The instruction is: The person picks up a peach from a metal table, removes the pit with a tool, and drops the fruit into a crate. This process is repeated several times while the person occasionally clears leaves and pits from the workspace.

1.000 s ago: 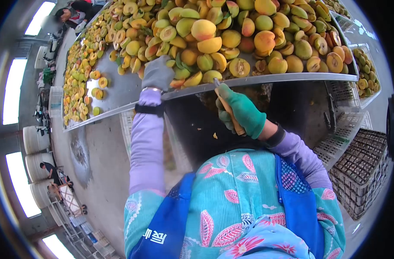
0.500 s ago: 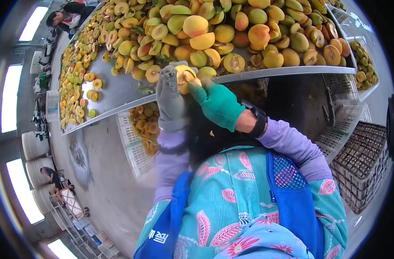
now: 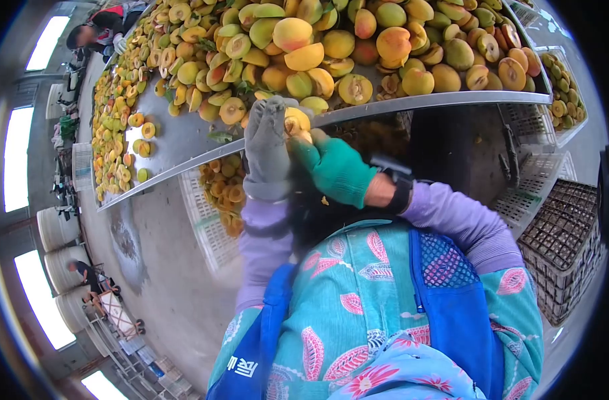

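In a grey glove, my left hand (image 3: 267, 143) is closed around a halved yellow peach (image 3: 296, 122) just off the front rim of the metal table. My right hand (image 3: 338, 167), in a green glove, is closed with its thumb and fingertips against the lower side of that peach half. Whatever its fingers may be gripping is hidden. Behind both hands lies a heap of whole and halved peaches (image 3: 291, 33) on the metal table (image 3: 184, 137). A small pale bit (image 3: 324, 200) shows below my right hand.
Under the table's edge, a white crate (image 3: 201, 217) holds peach pieces. White crates (image 3: 538, 180) and a dark crate (image 3: 559, 237) stand at the right, near a crate of fruit (image 3: 564, 93). One person (image 3: 101, 33) leans at the table's far left; another (image 3: 88, 277) is by a cart.
Both hands have come slightly lower, the peach half moving with them and turning in my left hand. The view has shifted a little. The far-left person has moved an arm toward the table.
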Demonstrator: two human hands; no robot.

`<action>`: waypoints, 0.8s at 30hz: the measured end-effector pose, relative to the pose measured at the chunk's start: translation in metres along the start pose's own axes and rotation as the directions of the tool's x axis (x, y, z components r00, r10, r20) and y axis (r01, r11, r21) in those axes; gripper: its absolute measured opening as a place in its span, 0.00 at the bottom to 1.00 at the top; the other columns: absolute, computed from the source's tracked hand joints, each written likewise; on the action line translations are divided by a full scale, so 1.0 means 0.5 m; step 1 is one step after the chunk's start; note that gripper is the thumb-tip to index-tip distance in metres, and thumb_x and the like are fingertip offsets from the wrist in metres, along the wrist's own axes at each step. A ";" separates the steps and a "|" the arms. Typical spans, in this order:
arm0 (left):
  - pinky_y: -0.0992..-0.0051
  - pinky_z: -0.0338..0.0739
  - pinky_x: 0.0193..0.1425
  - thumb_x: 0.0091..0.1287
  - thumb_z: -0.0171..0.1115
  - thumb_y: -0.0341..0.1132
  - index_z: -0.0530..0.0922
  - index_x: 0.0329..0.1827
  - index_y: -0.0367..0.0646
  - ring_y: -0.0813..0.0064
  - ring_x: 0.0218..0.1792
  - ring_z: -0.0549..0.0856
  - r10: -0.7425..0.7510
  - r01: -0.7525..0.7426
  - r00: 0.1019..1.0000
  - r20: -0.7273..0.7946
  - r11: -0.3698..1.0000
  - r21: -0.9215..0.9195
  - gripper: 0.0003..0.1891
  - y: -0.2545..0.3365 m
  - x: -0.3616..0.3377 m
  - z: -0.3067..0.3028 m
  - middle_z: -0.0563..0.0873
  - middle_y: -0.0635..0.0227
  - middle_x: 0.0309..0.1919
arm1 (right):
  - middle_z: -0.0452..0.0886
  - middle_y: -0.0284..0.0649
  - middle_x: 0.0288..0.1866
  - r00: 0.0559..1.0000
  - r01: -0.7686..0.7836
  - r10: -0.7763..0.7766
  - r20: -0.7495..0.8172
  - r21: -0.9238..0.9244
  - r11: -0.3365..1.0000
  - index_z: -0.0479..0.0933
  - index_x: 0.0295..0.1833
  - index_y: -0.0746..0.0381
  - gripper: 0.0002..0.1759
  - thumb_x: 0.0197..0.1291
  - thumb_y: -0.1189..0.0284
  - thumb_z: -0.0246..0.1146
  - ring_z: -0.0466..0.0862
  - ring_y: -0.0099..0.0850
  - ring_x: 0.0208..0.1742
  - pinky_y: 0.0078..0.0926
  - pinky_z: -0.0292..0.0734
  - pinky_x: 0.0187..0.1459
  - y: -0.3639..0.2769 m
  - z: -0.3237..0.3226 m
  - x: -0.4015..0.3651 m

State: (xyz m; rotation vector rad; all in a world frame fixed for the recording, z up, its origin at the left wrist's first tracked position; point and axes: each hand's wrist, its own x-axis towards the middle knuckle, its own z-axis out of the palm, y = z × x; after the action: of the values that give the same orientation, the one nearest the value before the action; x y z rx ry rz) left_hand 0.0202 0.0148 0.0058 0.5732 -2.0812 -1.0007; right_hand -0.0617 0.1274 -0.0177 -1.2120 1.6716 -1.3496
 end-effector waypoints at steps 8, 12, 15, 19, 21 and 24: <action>0.78 0.76 0.34 0.74 0.55 0.39 0.83 0.40 0.32 0.76 0.28 0.81 -0.594 0.511 0.803 -0.047 0.728 -0.458 0.16 0.009 0.013 0.048 0.84 0.65 0.29 | 0.74 0.37 0.23 0.963 -0.244 0.270 0.018 0.490 0.837 0.75 0.51 0.63 0.28 0.72 0.47 0.48 0.71 0.27 0.17 0.29 0.67 0.18 0.009 0.027 0.013; 0.83 0.64 0.27 0.72 0.58 0.41 0.85 0.34 0.35 0.87 0.22 0.70 -0.629 0.573 0.776 -0.047 0.734 -0.364 0.17 0.005 0.043 0.053 0.78 0.76 0.21 | 0.71 0.36 0.19 0.917 -0.389 0.373 0.142 0.521 0.760 0.75 0.48 0.61 0.28 0.72 0.46 0.47 0.71 0.27 0.14 0.28 0.66 0.14 0.013 0.020 0.029; 0.83 0.64 0.27 0.72 0.58 0.41 0.85 0.33 0.36 0.87 0.23 0.70 -0.586 0.469 0.794 -0.159 0.758 -0.453 0.17 0.021 0.048 0.073 0.77 0.77 0.20 | 0.69 0.35 0.18 0.901 -0.428 0.394 0.181 0.519 0.740 0.75 0.45 0.60 0.27 0.72 0.46 0.48 0.71 0.25 0.15 0.26 0.67 0.16 0.002 0.001 0.038; 0.84 0.64 0.28 0.72 0.58 0.42 0.85 0.34 0.36 0.86 0.23 0.70 -0.524 0.500 0.851 0.014 0.802 -0.326 0.17 0.006 0.047 0.051 0.77 0.76 0.20 | 0.68 0.33 0.17 0.782 -0.620 0.476 0.402 0.586 0.523 0.74 0.44 0.59 0.26 0.72 0.46 0.48 0.68 0.23 0.13 0.24 0.64 0.15 -0.047 -0.056 0.037; 0.83 0.70 0.30 0.73 0.56 0.43 0.84 0.37 0.34 0.83 0.25 0.76 -0.568 0.597 0.799 0.200 0.790 -0.138 0.19 -0.001 0.063 0.023 0.81 0.70 0.22 | 0.69 0.32 0.17 0.755 -0.656 0.460 0.467 0.550 0.518 0.73 0.43 0.57 0.25 0.72 0.45 0.48 0.65 0.22 0.12 0.21 0.61 0.14 -0.058 -0.067 0.035; 0.81 0.76 0.35 0.73 0.56 0.41 0.83 0.39 0.32 0.80 0.30 0.81 -0.522 0.424 0.852 -0.045 0.738 -0.524 0.18 0.029 0.054 0.066 0.85 0.64 0.25 | 0.68 0.28 0.20 0.804 -0.524 0.515 0.296 0.761 0.382 0.75 0.41 0.55 0.24 0.70 0.44 0.50 0.67 0.20 0.13 0.21 0.60 0.11 -0.077 -0.027 0.041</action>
State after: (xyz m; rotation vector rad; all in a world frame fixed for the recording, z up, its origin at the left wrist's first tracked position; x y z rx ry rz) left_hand -0.0234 0.0213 0.0153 0.9094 -1.4313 -1.6445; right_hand -0.0713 0.1114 0.0240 -0.0809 0.9927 -1.4009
